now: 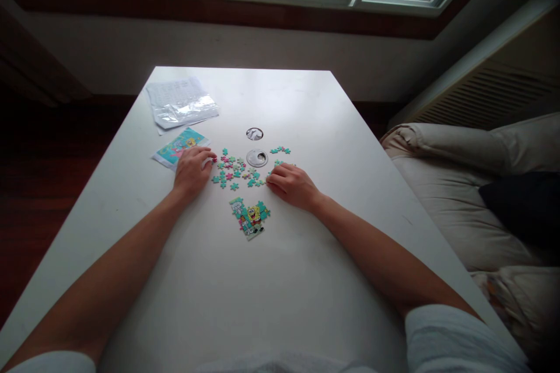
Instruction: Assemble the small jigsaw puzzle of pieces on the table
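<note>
Loose jigsaw puzzle pieces, mostly teal with some pink, lie scattered between my two hands on the white table. My left hand is closed at the left side of the pile, its fingertips on a small pinkish puzzle piece. On the right, my right hand has its fingers bent and pressed together at the pile's edge; what is under the fingertips is hidden. Nearer to me lies a partly joined puzzle section with a yellow cartoon figure. A few teal pieces sit beyond my right hand.
A printed picture sheet lies partly beneath my left hand. Behind it are a clear plastic bag and papers. Two round fittings are set in the white table. A sofa stands to the right, below the windows.
</note>
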Tool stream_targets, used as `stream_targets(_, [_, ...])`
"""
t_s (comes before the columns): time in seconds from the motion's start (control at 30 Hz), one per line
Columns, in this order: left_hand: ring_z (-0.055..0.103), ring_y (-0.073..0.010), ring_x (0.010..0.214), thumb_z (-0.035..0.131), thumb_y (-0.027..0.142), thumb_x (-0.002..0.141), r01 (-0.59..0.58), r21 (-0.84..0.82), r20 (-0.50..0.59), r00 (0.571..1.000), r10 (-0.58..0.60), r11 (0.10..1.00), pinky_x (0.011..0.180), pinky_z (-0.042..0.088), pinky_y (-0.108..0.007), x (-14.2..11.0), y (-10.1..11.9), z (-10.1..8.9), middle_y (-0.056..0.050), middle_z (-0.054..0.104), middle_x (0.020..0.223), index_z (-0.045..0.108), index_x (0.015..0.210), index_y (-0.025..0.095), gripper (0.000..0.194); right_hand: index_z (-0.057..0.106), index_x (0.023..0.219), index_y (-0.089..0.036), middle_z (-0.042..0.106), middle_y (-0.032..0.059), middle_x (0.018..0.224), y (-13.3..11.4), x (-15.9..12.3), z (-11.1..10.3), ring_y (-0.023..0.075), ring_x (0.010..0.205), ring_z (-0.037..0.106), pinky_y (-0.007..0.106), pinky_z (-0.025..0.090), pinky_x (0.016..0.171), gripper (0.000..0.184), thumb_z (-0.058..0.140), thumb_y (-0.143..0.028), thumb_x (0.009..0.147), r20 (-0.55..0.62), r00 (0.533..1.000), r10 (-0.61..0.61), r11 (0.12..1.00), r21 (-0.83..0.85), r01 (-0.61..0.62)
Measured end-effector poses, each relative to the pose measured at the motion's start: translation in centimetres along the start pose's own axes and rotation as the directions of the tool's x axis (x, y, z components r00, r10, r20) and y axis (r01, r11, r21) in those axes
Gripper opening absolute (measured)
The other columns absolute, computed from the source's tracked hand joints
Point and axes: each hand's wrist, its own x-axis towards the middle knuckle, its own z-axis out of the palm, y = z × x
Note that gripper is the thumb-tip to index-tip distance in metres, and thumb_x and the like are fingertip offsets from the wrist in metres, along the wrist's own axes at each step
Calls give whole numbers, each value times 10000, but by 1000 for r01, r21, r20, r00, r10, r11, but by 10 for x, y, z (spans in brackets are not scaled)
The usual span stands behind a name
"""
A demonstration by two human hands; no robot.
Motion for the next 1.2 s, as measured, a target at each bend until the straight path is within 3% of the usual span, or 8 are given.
stream_targets(0.87, [539,-286,1242,524,276,917,18,11,18,1000,-18,1000,1192,298,-513,1,3,-1,-62,679,1240,725,1054,240,247,679,944,-214,663,80,953,-3,1,0,205,897,531,342,378,795,261,450,-292,1042,-5,1000,9,1000,-6,-9])
stream_targets(1.2, [539,-287,1243,544,291,916,-19,15,29,999,19,1000,1166,345,-494,1,5,0,-75,666,1256,710,1104,221,261,670,947,-211,664,73,954,-2,1,2,200,903,535,335,376,806,230,471,-284,1037,-8,1000,6,1000,2,-6])
